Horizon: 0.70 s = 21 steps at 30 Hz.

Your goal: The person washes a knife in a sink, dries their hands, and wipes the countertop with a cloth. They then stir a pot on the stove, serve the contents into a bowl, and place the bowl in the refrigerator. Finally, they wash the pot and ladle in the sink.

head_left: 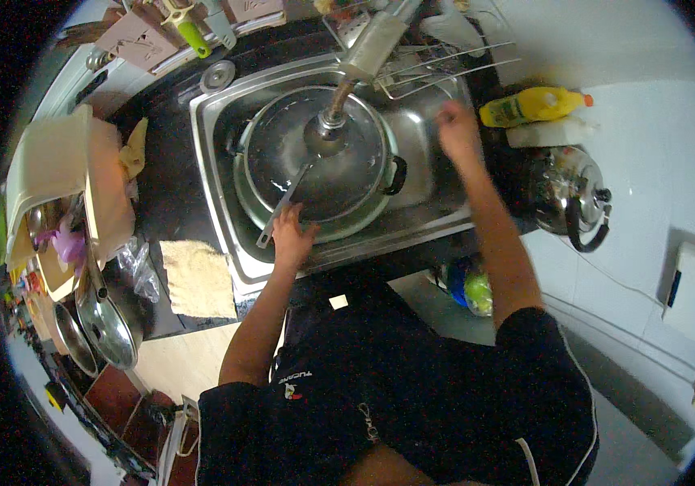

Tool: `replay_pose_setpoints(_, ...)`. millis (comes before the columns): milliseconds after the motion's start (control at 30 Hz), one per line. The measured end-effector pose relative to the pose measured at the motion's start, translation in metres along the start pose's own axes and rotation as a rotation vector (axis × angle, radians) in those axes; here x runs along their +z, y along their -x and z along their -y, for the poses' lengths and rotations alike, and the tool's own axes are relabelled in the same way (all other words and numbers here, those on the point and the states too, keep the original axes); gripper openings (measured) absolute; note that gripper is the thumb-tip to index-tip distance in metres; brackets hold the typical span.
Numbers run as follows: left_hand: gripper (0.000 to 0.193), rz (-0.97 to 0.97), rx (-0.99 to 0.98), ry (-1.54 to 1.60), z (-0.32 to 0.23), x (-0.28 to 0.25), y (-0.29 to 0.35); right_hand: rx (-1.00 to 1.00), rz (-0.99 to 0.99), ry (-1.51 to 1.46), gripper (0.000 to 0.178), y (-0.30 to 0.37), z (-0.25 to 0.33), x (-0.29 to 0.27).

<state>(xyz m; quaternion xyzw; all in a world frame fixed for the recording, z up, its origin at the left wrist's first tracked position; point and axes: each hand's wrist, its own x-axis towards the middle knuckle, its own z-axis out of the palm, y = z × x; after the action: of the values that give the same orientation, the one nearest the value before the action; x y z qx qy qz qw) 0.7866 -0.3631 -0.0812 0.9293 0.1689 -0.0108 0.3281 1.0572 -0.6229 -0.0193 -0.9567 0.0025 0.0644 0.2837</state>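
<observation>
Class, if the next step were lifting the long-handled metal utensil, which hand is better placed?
Probably the left hand: its fingers are right at the metal utensil. The right hand is over the sink's right side.

I see pale letters (294,377) on the dark shirt (445,389) below the left hand (291,235). The yellow bottle (550,103) right of the right hand (458,136) has a blurry label (511,112).

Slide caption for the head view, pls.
Left hand at a long utensil over a large pot in the sink; right hand, blurred, near the sink's right edge.
</observation>
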Motion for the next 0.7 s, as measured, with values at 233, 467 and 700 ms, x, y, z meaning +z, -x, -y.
replay_pose_setpoints(233,0.036,-0.171,0.149,-0.14,0.008,-0.023,-0.054,-0.396,-0.233,0.541,0.057,-0.145,-0.034,0.009)
replay_pose_setpoints(467,0.039,0.35,-0.182,0.113,0.079,0.055,-0.08,-0.467,-0.271,-0.082,0.046,-0.147,-0.065,0.034)
replay_pose_setpoints(700,0.029,0.484,-0.555,1.176,0.005,0.044,-0.053,-0.406,0.302,-0.431,0.04,0.074,0.005,0.086)
